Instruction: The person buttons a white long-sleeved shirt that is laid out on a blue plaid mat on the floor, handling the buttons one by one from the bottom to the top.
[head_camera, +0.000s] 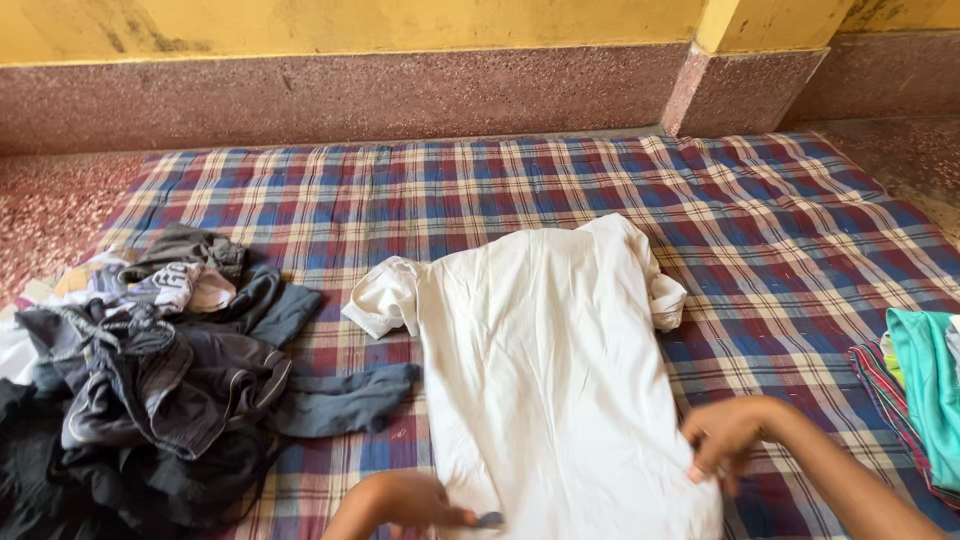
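Note:
A white short-sleeved shirt (545, 360) lies spread flat on a plaid mattress (480, 180), its sleeves pointing left and right. My left hand (415, 500) presses on the shirt's lower left edge, fingers curled against the cloth. My right hand (725, 435) rests at the shirt's lower right edge, fingers bent down onto the fabric. Whether either hand pinches the cloth is unclear.
A heap of dark and grey clothes (150, 370) lies on the left of the mattress. Folded teal and striped garments (920, 390) sit at the right edge. A speckled floor (50, 200) and a yellow wall (350, 25) border the mattress.

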